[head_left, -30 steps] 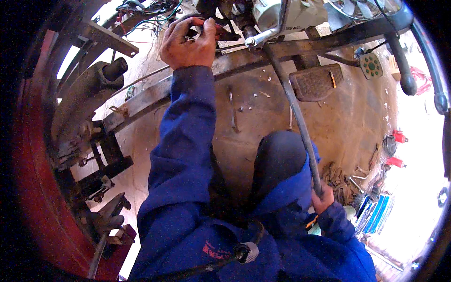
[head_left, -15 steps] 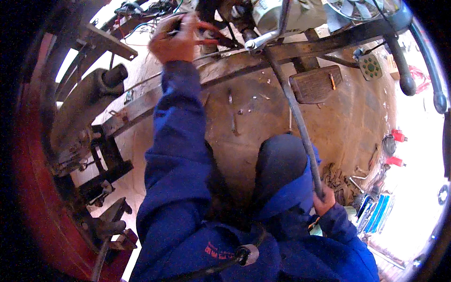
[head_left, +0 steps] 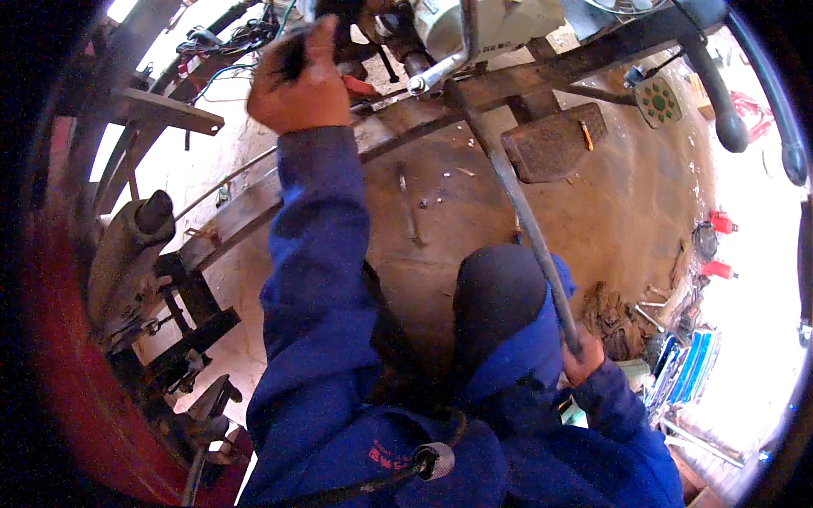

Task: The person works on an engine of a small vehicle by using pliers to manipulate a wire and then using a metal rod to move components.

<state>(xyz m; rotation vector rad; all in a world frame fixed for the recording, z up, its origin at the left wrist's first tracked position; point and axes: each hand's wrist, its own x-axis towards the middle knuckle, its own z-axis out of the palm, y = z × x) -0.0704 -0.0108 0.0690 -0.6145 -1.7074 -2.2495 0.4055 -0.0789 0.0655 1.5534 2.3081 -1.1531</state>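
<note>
My left hand (head_left: 303, 85), at the upper left, is curled closed beside the dark machine parts (head_left: 398, 38). A red-handled tool (head_left: 361, 87), seemingly pliers, sticks out beside its fingers; most of it is hidden. My right hand (head_left: 583, 362) is wrapped round the lower end of a long grey metal bar (head_left: 527, 212) at my right knee. The bar slants up to the left and reaches the metal frame beam (head_left: 584, 69). A shiny bent wrench (head_left: 440, 71) stands by the bar's top end.
A brown footplate (head_left: 555, 146), a green-dotted pedal (head_left: 658, 103) and a dark lever (head_left: 730, 127) are beyond the bar. A metal rod (head_left: 409, 203) lies on the floor. Left is a rusty cylinder (head_left: 127, 254); right are red-ended items (head_left: 720, 222) and a blue tool tray (head_left: 690, 368).
The view has shifted, moving the surroundings left. My left hand and the red-handled tool have moved slightly right relative to the frame beam. My right hand keeps its grip on the bar.
</note>
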